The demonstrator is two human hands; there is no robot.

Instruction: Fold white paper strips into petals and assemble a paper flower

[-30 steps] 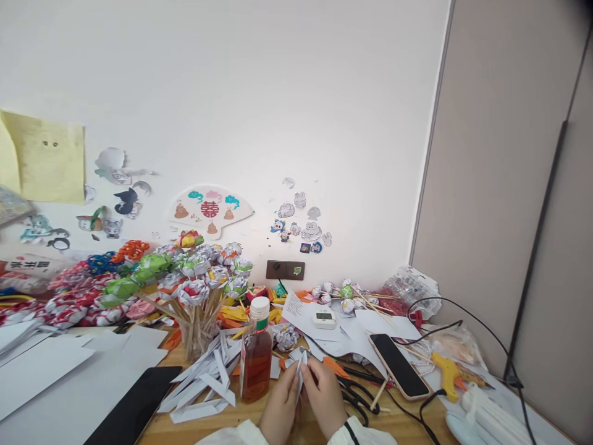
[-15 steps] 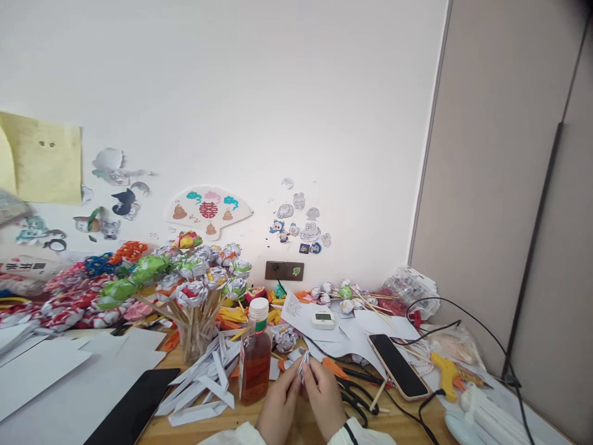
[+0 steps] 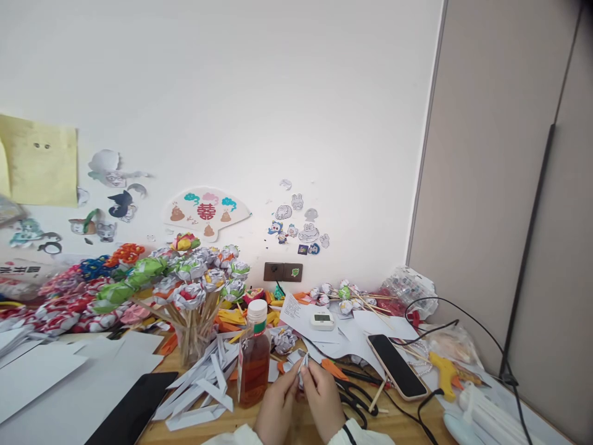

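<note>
Left hand and right hand, bottom centre of frame, together pinch small folded white paper over wooden bench. White-capped bottle stands just left; black scissors lie just right.

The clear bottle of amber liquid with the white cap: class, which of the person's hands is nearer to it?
Left. The left hand is just right of the bottle; the right hand is farther right, beyond the left.

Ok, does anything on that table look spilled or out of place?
No spill visible; the capped bottle stands upright. Only the white paper strips look untidy, crisscrossed in a loose heap left of it, not stacked.
</note>
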